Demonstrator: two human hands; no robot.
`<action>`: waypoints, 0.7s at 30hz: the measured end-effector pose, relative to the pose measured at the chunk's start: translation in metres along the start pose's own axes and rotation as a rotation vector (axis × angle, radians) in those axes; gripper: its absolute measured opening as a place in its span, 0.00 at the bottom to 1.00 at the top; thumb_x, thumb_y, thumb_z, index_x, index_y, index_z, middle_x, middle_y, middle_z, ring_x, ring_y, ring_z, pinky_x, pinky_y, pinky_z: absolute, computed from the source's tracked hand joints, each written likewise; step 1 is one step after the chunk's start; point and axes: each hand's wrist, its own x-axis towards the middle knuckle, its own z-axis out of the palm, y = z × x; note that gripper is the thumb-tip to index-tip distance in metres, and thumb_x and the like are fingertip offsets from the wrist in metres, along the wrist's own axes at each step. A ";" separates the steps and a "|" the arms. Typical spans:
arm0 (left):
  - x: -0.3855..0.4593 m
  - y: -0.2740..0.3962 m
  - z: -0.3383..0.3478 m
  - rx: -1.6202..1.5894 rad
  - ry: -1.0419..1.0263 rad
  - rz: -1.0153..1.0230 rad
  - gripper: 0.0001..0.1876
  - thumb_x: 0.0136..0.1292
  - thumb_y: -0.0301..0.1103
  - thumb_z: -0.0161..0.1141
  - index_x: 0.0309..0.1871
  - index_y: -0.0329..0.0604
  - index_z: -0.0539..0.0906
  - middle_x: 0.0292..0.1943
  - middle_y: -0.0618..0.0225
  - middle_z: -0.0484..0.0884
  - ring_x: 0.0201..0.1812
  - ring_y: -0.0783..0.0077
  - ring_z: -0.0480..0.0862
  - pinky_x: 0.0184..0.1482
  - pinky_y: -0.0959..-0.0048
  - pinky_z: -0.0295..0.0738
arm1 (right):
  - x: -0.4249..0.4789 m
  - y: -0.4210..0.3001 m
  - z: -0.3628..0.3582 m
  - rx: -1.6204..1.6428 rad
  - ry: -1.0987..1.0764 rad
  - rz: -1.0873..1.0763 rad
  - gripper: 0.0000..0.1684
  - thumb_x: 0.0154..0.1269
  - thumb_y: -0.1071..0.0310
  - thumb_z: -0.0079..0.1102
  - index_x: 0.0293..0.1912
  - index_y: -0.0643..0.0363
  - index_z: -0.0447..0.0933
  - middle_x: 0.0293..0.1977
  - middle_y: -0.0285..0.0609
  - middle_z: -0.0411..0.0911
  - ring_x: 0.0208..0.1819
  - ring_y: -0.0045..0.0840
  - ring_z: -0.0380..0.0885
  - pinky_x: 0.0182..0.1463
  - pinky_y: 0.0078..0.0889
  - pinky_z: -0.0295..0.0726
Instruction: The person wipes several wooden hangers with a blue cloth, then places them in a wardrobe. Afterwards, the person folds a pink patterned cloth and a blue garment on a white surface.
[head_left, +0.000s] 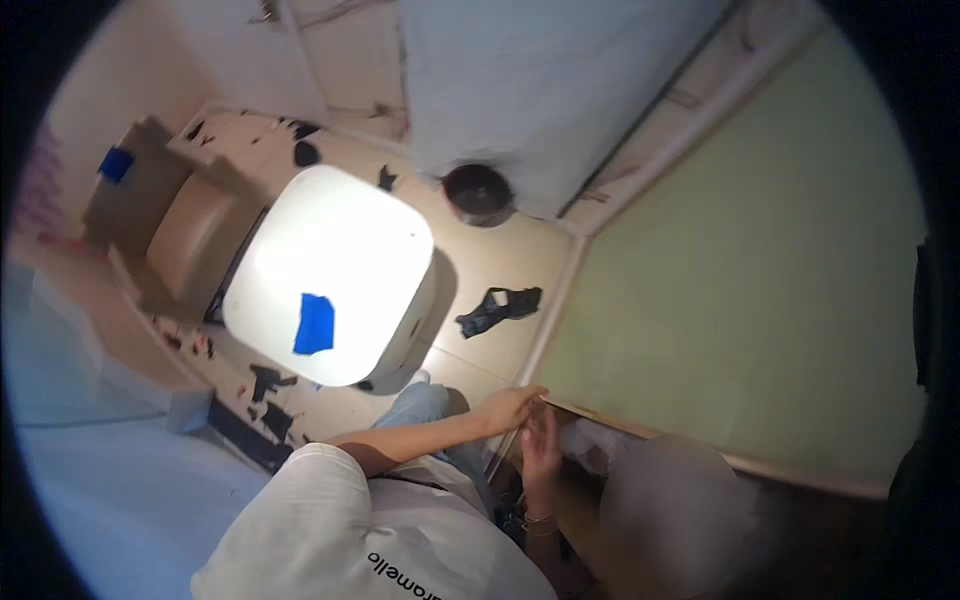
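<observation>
My left hand (513, 409) reaches across from the left, its fingertips at the near corner of a large pale green panel (720, 300) with a thin light edge. Just below it, my right hand (541, 444) is raised with its fingers up close to the left one. Thin bracelets circle the right wrist. Whether anything small sits between the fingers is too blurred to tell. Under the panel's edge is a dark space (577, 480) with pale, crumpled-looking material in it.
A white stool (337, 240) bears a blue piece (315, 324). Behind it stands an open cardboard box (202, 232). Black scraps (501, 309) litter the tiled floor (480, 259), near a dark round bowl-like container (478, 193). A blurred pale rounded object (675, 510) is at lower right.
</observation>
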 end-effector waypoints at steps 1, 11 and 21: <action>-0.005 -0.018 -0.005 -0.030 0.153 -0.018 0.18 0.53 0.29 0.45 0.50 0.39 0.69 0.35 0.54 0.77 0.37 0.60 0.78 0.40 0.70 0.70 | 0.005 0.004 0.005 0.010 -0.057 0.054 0.28 0.61 0.70 0.46 0.59 0.66 0.52 0.50 0.48 0.65 0.51 0.26 0.66 0.54 0.26 0.62; -0.117 -0.255 -0.156 0.796 0.939 -0.772 0.20 0.43 0.27 0.58 0.43 0.38 0.68 0.50 0.47 0.64 0.51 0.50 0.65 0.48 0.57 0.65 | 0.036 0.015 0.133 -0.004 -0.525 0.268 0.23 0.61 0.63 0.47 0.55 0.63 0.61 0.47 0.43 0.69 0.47 0.20 0.69 0.50 0.20 0.65; -0.126 -0.315 -0.220 0.351 0.948 -1.249 0.21 0.46 0.31 0.60 0.44 0.36 0.66 0.40 0.52 0.73 0.44 0.52 0.73 0.44 0.60 0.70 | 0.044 0.005 0.194 -0.018 -0.470 0.344 0.22 0.62 0.63 0.46 0.54 0.63 0.62 0.48 0.46 0.70 0.48 0.27 0.70 0.49 0.24 0.68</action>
